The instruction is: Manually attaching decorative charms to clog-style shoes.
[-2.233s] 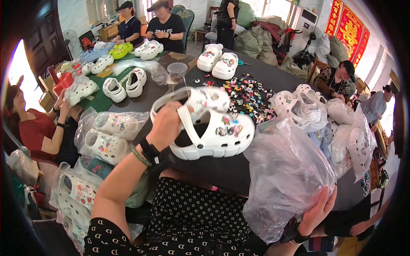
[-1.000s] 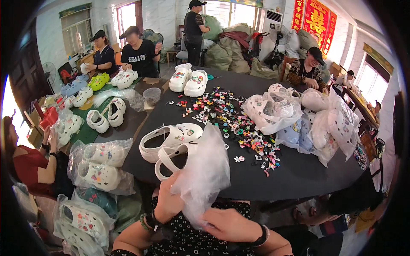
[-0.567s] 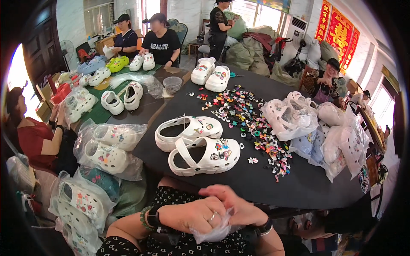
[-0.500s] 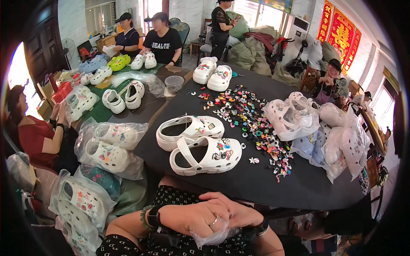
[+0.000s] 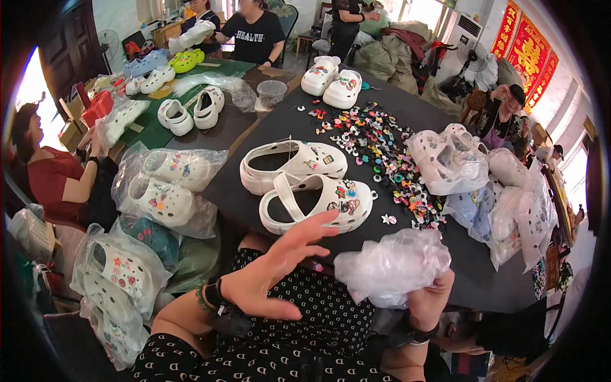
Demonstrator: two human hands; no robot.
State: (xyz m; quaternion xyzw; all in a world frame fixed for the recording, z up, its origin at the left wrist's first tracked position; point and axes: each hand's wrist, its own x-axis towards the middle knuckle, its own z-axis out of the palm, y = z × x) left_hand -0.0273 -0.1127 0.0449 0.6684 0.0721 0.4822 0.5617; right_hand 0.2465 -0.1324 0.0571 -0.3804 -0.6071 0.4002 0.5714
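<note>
My right hand [image 5: 431, 304] grips a crumpled clear plastic bag [image 5: 393, 265] at the near edge of the black table [image 5: 471, 261]. My left hand [image 5: 278, 263] is open, fingers spread, reaching up toward the nearer of two white clogs [image 5: 315, 204] decorated with small charms. The second white clog [image 5: 293, 165] lies just behind it. Neither clog is touched. A scatter of several colourful shoe charms [image 5: 382, 153] covers the table beyond the clogs.
Bagged white clogs [image 5: 167, 186] lie to my left, more bagged ones [image 5: 114, 286] lower left and bagged clogs [image 5: 458, 162] at the right. Another white pair [image 5: 331, 79] stands at the far table end. Other people sit around, one in red [image 5: 54, 178] at left.
Both hands were together bunching the plastic bag over my lap. Now the left hand has let go and reaches toward the clogs, while the right hand has lifted the bag up to the right.
</note>
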